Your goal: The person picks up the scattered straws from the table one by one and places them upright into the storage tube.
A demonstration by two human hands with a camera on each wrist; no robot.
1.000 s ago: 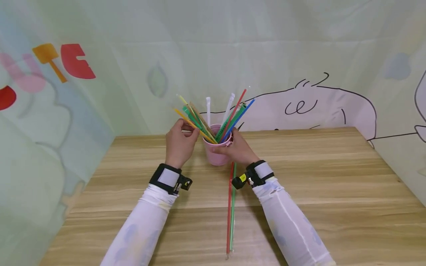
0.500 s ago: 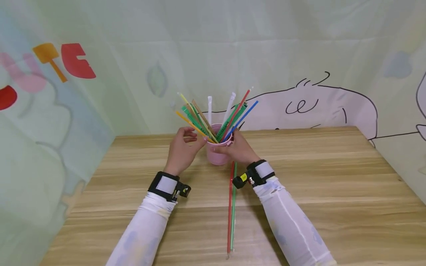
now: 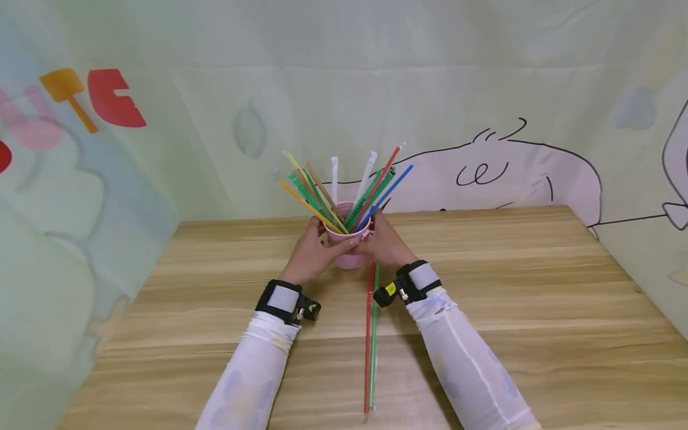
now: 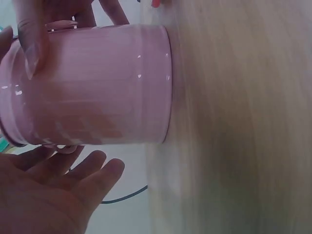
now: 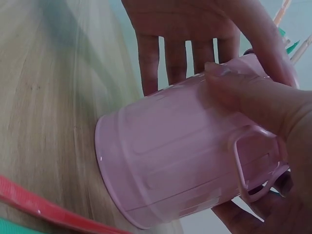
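A pink cup [image 3: 349, 259] with a handle stands on the wooden table [image 3: 510, 286], holding several coloured straws [image 3: 344, 191] that fan out above its rim. My right hand [image 3: 384, 245] grips the cup from the right, its thumb across the front wall; the right wrist view shows this hand [image 5: 263, 97] curled round the cup [image 5: 170, 161] by the handle. My left hand [image 3: 312, 257] is at the cup's left side. In the left wrist view its palm and straight fingers [image 4: 53, 195] lie alongside the cup [image 4: 97, 83], holding nothing.
A red straw [image 3: 368, 334] and a green straw [image 3: 374, 334] lie side by side on the table, running from the cup toward me between my forearms. Printed fabric walls close in the back and both sides.
My left hand left the straws at the cup's upper left and came down beside the cup wall. My right hand kept its grip on the cup.
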